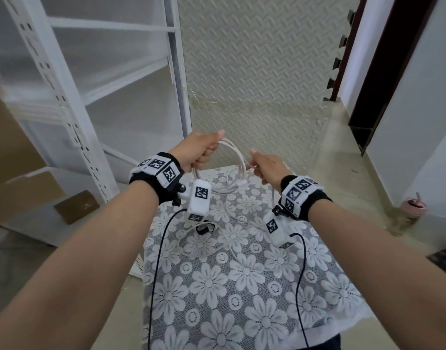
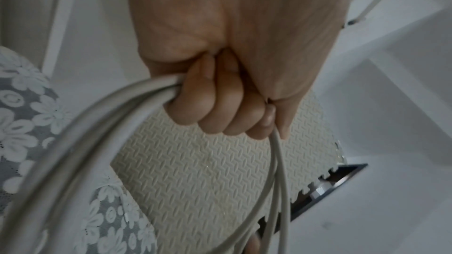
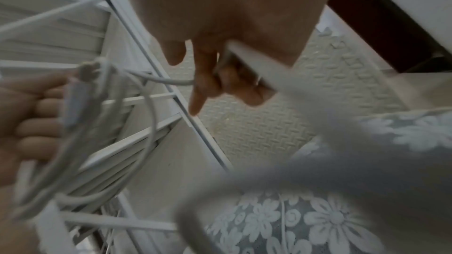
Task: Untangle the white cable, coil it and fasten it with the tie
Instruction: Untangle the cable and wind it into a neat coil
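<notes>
1. Draping the near end of the scene, a grey tablecloth with a white lace flower pattern [image 1: 242,286] covers a small table, and two thin black leads [image 1: 159,253] run across it from the wrist cameras.
2. A small black tie loop [image 1: 204,229] lies on the cloth just below the left wrist camera, apart from both hands.
3. Loose stretches of the long white round cable [image 1: 232,157] trail over the cloth between the wrists; one runs down toward the near side.
4. Farther on, above the far edge of the table, the left hand [image 1: 199,154] is clenched around several gathered loops of the cable, thumb on top; its wrist view shows the fingers [image 2: 208,107] curled tight round the strands, which hang in an arc below the fist.
5. To the right, the right hand [image 1: 265,168] pinches a single strand of the same cable; its wrist view is blurred, yet the cable can be seen passing between curled fingers [image 3: 234,82].
6. The two hands are near each other but not touching, with the coil spanning the gap.
7. Beyond them lie a cream foam floor mat with an embossed pattern [image 1: 254,72], a white metal shelving rack [image 1: 90,84] at far left, and a dark door frame [image 1: 383,72] at far right.
</notes>
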The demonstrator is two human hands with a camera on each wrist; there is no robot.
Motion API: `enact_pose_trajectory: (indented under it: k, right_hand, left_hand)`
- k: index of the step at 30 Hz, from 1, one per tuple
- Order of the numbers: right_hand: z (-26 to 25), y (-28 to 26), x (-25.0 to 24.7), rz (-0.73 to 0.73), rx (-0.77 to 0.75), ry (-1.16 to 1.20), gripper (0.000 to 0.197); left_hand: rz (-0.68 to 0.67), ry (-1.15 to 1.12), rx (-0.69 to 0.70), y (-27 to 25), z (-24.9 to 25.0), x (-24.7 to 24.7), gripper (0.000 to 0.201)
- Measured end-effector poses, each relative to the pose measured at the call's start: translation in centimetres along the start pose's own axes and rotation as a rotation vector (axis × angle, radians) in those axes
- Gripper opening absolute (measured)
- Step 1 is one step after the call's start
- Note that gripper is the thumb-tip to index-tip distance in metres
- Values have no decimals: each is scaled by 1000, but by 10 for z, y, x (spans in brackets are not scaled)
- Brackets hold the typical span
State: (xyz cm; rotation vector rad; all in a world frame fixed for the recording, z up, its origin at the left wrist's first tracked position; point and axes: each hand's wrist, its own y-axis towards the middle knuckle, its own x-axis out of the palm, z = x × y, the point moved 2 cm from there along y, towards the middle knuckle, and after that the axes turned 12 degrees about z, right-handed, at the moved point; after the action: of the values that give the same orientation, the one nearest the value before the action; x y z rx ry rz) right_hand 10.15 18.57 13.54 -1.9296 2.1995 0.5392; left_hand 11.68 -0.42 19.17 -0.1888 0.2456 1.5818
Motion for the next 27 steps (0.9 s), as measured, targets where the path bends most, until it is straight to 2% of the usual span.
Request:
enact_pose_trajectory:
  k: [3, 7, 11, 14, 17, 22, 27]
  right_hand:
    - [13, 4, -13, 115, 46, 91, 34]
    - [18, 2, -13, -11, 105, 177, 22]
    - [11, 1, -6, -96, 208, 446, 14]
    - [9, 4, -11, -92, 168, 382, 12]
    - [8, 7, -18, 12, 127, 246, 17]
    - [15, 13, -32, 166, 197, 204, 31]
    - [23, 18, -46, 169, 284, 206, 39]
  left_hand:
    - [35, -33, -10, 1, 0, -10, 45]
    - [39, -25, -22, 0, -4, -12, 45]
    - [73, -66, -30, -1, -2, -7, 44]
    - [102, -98, -48, 0, 0, -10, 45]
    - [107, -77, -52, -1, -2, -14, 46]
    - [103, -80, -56, -2, -6, -18, 45]
    - [110, -116, -56, -2, -4, -21, 44]
